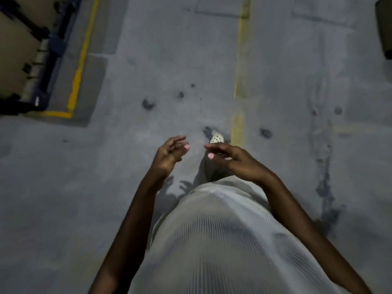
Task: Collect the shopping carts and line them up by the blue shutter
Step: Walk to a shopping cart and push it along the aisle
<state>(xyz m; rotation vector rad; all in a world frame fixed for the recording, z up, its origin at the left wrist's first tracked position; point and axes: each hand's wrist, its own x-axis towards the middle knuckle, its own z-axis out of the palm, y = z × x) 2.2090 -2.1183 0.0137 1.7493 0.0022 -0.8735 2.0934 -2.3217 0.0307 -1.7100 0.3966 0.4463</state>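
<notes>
I look straight down at a grey concrete floor (161, 49). My left hand (169, 154) and my right hand (230, 158) hover side by side in front of my white ribbed top, both empty with fingers loosely apart. A white perforated shoe (217, 138) shows just beyond my right hand. No shopping cart and no blue shutter can be made out in this view.
A dark blue metal frame (53, 54) holding brown boxes stands at the upper left, bordered by a yellow floor line (81, 66). A second, faded yellow line (241, 66) runs up the floor ahead. A dark object (385, 26) sits at the upper right edge. Dark stains dot the concrete.
</notes>
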